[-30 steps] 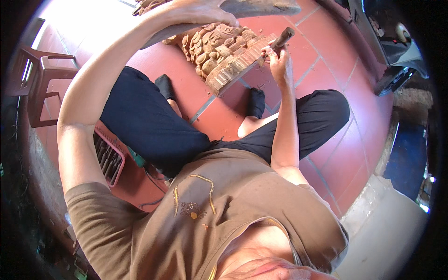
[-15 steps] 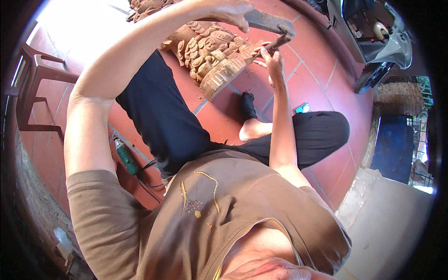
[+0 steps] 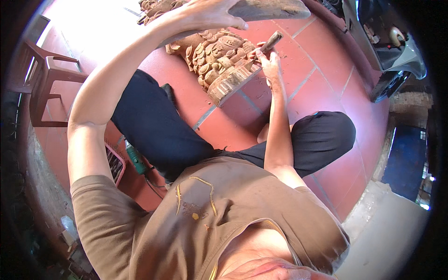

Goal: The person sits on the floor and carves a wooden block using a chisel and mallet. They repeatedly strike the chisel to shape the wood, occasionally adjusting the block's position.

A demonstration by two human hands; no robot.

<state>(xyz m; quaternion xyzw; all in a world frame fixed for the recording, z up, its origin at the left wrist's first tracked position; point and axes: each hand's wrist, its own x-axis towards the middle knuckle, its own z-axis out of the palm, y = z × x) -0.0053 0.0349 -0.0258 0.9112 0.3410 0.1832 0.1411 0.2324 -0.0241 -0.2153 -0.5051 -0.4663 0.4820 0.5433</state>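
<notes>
Up at the top edge, my left hand is closed around a worn greyish wooden mallet, which is held away from the chisel. My right hand grips a chisel, its thick handle end pointing up and right. The chisel's lower end meets the edge of a brown wood carving, though my fingers partly hide the tip. Rounded, overlapping relief shapes cover the carving, which lies on the red tiles beyond my legs. My left forearm overlaps its far left part.
A brown plastic chair stands at the left. By my left thigh lie a corded green power tool and a pink-rimmed basket. A motorbike is parked at the far right. Wood chips dot the tiled floor.
The mallet, earlier at the chisel's handle end, has come up and away from it with my left hand. The whole view has shifted slightly. My right hand still holds the chisel at the carving.
</notes>
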